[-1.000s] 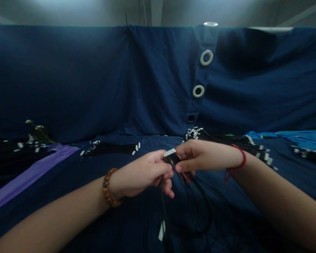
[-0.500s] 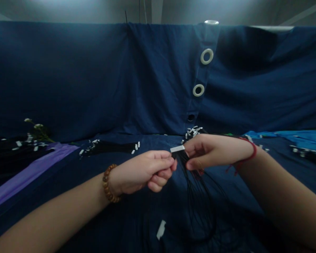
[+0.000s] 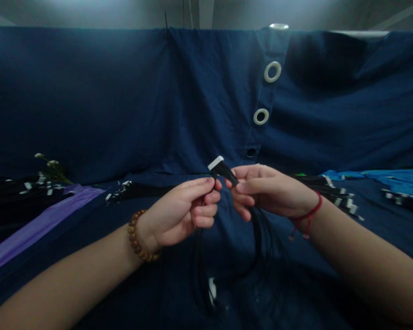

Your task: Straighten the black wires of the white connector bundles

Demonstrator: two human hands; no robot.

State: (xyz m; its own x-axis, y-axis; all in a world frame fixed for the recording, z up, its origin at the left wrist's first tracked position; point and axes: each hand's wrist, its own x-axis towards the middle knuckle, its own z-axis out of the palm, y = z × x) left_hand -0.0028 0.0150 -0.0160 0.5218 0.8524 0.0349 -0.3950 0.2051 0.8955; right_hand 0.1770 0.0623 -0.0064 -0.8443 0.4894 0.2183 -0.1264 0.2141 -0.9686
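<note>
Left hand and right hand both pinched on one black wire bundle, one white connector topmost, two white grommets on blue cloth behind.

black wire bundle with white connector tilted up, wires hanging.

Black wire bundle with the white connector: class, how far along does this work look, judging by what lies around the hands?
Done, apparently: harnesses lie piled on the blue cloth, more at right. In hand: the left hand and right hand pinch one black wire bundle below its white connector, wires looping down. What is left cannot be told.
</note>
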